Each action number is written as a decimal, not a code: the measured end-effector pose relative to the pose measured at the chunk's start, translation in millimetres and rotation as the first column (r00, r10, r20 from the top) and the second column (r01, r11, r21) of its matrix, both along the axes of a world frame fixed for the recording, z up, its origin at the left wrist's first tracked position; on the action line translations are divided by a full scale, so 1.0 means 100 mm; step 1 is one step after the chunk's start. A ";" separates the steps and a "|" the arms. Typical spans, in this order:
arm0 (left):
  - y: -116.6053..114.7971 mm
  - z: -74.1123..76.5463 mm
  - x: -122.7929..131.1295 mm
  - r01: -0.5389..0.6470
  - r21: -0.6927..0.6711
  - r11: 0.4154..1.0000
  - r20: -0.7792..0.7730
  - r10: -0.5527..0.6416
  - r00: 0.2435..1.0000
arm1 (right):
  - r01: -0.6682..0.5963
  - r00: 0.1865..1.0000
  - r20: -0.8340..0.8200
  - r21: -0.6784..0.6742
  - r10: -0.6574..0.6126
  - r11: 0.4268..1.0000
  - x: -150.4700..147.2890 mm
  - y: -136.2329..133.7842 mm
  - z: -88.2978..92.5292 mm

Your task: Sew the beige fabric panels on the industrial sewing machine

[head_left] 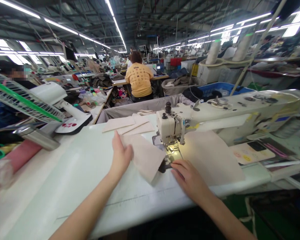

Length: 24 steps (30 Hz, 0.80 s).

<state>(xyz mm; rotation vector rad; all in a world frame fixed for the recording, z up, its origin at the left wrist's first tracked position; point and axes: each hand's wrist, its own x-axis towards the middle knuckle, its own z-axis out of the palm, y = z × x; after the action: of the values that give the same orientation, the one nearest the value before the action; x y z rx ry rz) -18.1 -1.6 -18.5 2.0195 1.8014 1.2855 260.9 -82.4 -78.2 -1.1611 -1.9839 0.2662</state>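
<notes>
A beige fabric panel (147, 155) lies tilted to the left of the sewing machine (168, 128), its right side reaching the lit needle plate (173, 156). My left hand (121, 153) is closed on the panel's left edge, thumb toward the machine; some fingertips are hidden. Close to the front of the needle plate, my right hand (188, 178) has its fingers bent and pressed together. Whatever lies between them is hidden. A larger beige panel (210, 156) lies under the machine arm, right of the needle. Several loose beige pieces (127, 125) overlap behind my left hand.
At left stand a white fan (72, 115) and a steel flask (41, 137). A phone (261, 146) lies on the right side of the table (87, 163). Beyond the table is a grey fabric-lined bin (130, 108). A person in a yellow shirt (139, 80) sits farther back.
</notes>
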 end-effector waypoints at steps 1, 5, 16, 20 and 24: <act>-0.05 -0.05 -0.01 0.050 0.013 0.999 -0.155 -0.048 0.987 | 0.013 0.999 -0.033 -0.003 -0.013 1.000 0.01 0.00 0.01; -0.34 -0.13 0.07 0.304 -0.201 0.931 -0.579 -0.364 0.730 | 0.096 0.986 -0.138 -0.009 -0.097 0.995 -0.01 -0.02 0.15; -0.71 0.03 0.34 0.180 -0.381 0.907 -0.728 -0.414 0.546 | 0.073 0.974 0.217 -0.033 -0.065 0.997 -0.34 -0.09 0.04; -0.61 0.04 0.45 0.227 -0.385 0.894 -0.682 -0.442 0.582 | 0.072 0.977 0.201 -0.016 -0.067 0.997 -0.14 -0.05 0.01; -0.41 -0.12 0.57 0.477 -0.360 0.802 -0.531 -0.596 0.602 | 0.010 0.981 0.193 -0.005 -0.009 1.000 -0.06 0.00 0.08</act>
<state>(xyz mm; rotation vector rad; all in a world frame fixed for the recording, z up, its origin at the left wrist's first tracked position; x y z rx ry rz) 39.3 -42.7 -30.8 2.7695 1.1949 0.2529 254.9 -81.9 -70.3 -1.2401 -2.1457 0.1594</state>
